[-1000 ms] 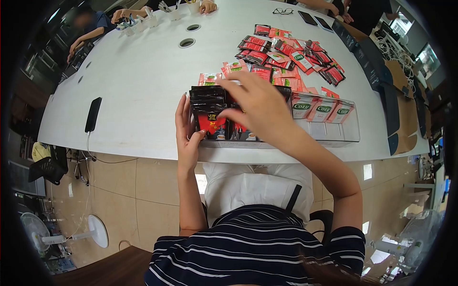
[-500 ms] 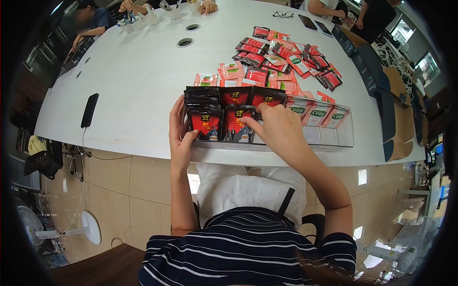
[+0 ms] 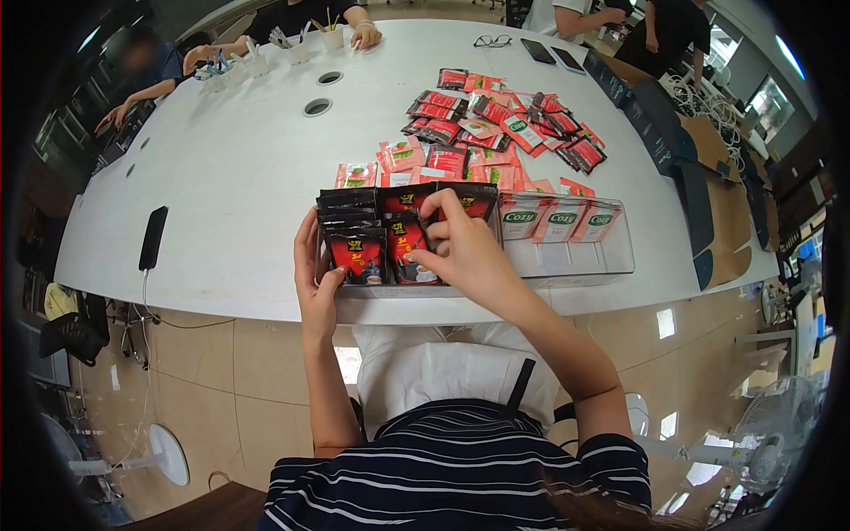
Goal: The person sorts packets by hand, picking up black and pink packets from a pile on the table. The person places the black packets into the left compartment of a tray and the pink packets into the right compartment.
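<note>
A clear plastic box (image 3: 611, 267) with compartments stands at the table's near edge. Black and red coffee sachets (image 3: 359, 252) fill its left part, some upright in rows. Pink Cozy sachets (image 3: 560, 219) stand in its right part. My left hand (image 3: 317, 285) wraps the box's left end, its thumb pressing on the front left coffee sachet. My right hand (image 3: 469, 252) is closed on the front coffee sachet (image 3: 405, 237) beside it, thumb on its face and the other fingers curled at its upper right edge. Those fingers partly cover the sachets behind.
A loose heap of pink and dark red sachets (image 3: 478, 133) lies beyond the box. A phone (image 3: 153, 239) with a cable is on the left. Glasses (image 3: 492, 42), two more phones and cups of pens stand farther back. Open cardboard (image 3: 717, 212) borders the right side; people are at the far side.
My right hand has shifted left across the box, its fingers now bent around the front middle coffee sachet. My left hand keeps its place on the box. The whole view has tilted slightly.
</note>
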Tool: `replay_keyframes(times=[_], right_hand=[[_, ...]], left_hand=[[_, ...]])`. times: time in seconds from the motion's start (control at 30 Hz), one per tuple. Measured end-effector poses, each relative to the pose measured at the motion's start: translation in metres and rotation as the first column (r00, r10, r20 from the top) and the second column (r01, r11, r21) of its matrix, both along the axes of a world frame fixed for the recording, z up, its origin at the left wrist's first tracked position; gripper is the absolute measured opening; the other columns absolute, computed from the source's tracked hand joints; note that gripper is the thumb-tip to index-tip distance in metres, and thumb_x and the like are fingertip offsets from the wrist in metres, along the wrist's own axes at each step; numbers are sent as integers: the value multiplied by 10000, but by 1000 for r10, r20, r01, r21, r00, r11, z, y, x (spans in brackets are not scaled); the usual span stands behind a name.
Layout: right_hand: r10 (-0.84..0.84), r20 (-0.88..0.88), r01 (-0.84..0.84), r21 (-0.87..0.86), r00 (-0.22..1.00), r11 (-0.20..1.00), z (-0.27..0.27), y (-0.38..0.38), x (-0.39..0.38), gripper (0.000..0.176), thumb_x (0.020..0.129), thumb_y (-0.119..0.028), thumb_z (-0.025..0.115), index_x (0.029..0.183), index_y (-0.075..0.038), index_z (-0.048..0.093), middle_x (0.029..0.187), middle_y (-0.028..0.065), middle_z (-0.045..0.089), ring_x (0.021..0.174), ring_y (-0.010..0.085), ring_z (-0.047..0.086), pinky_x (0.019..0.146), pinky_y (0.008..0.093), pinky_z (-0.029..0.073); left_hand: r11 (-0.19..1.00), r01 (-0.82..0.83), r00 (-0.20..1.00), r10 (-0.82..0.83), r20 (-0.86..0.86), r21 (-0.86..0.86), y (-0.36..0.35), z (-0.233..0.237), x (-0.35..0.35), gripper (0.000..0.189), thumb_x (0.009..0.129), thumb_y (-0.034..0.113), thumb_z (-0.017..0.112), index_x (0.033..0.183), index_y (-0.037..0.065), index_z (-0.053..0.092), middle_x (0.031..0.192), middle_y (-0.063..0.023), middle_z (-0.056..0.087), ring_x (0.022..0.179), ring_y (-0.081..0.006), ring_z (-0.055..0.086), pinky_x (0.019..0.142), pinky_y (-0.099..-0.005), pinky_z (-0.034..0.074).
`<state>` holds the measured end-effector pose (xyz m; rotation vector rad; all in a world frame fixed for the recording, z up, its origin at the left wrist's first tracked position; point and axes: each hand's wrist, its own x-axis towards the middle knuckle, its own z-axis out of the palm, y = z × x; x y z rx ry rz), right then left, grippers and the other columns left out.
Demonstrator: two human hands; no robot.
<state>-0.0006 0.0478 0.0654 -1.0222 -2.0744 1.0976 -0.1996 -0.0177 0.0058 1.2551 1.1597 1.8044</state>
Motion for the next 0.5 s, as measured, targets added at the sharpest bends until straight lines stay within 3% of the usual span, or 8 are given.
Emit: replay_keyframes(times=[0.1, 0.2, 0.23, 0.27, 0.3, 0.4, 0.43, 0.5], right_hand=[[-40, 108, 33, 64, 993, 997, 13, -4, 1, 498, 792, -82, 657, 1219, -97, 401, 720, 159, 627, 677, 366, 629, 592, 450, 460], [-169, 24, 153, 318, 985, 936, 23, -11, 15, 517, 802, -86, 648, 1261, -112, 412, 764, 166, 631, 693, 362, 630, 596, 445, 469], [-185, -40, 188, 306, 982, 933, 32, -14, 19, 492, 811, -89, 645, 1262, -114, 450, 818, 168, 641, 703, 347, 637, 606, 427, 485], [-141, -119, 172, 323, 983, 931, 34, -13, 19, 478, 812, -85, 645, 1253, -105, 459, 821, 168, 642, 703, 341, 638, 606, 419, 487], [-93, -193, 155, 339, 977, 928, 35, -12, 16, 465, 814, -82, 644, 1244, -96, 468, 825, 168, 642, 703, 335, 639, 606, 412, 489], [74, -345, 23, 269, 936, 963, 34, -19, -6, 393, 816, -67, 646, 1182, -57, 504, 826, 176, 638, 697, 321, 641, 602, 391, 487], [93, -253, -24, 265, 963, 964, 24, -19, -14, 396, 818, -33, 669, 1176, -34, 499, 915, 127, 647, 742, 153, 661, 572, 280, 526], [135, -238, -76, 242, 962, 967, 8, -21, -34, 315, 815, -37, 664, 1086, -24, 506, 883, 157, 631, 711, 224, 651, 582, 347, 503]], left_hand=[[999, 14, 1000, -14, -8, 32, 1, -2, -2, 762, 674, -5, 454, 1420, 14, 302, 1439, -173, 349, 1346, -249, 332, 1101, -382, 285], [999, 15, 1000, -15, -12, 41, 1, -1, -1, 746, 691, 18, 454, 1420, 5, 298, 1440, -179, 346, 1347, -254, 329, 1103, -372, 271], [999, 15, 1000, -14, -13, 48, 1, -2, -1, 742, 697, 32, 457, 1421, 5, 298, 1441, -179, 346, 1348, -255, 330, 1105, -375, 264], [999, 12, 1000, -12, -12, 53, 3, -4, -3, 737, 704, 47, 459, 1422, 6, 298, 1442, -179, 345, 1348, -256, 330, 1107, -377, 258], [998, 22, 1000, -21, -23, 63, 6, -8, -6, 656, 810, 173, 467, 1424, 15, 296, 1442, -169, 351, 1346, -254, 334, 1108, -382, 244], [1000, -6, 986, 2, 167, 27, 5, -4, 0, 629, 907, 351, 428, 1426, 24, 291, 1441, -155, 358, 1338, -245, 343, 1102, -381, 253], [999, -18, 994, 15, 109, 30, 5, -5, -1, 657, 946, 473, 357, 1426, 29, 288, 1433, -146, 367, 1329, -242, 353, 1097, -377, 265], [998, 34, 990, -41, 138, 54, 4, -6, 0, 645, 957, 472, 330, 1426, 30, 290, 1427, -147, 372, 1325, -245, 355, 1095, -377, 269]])
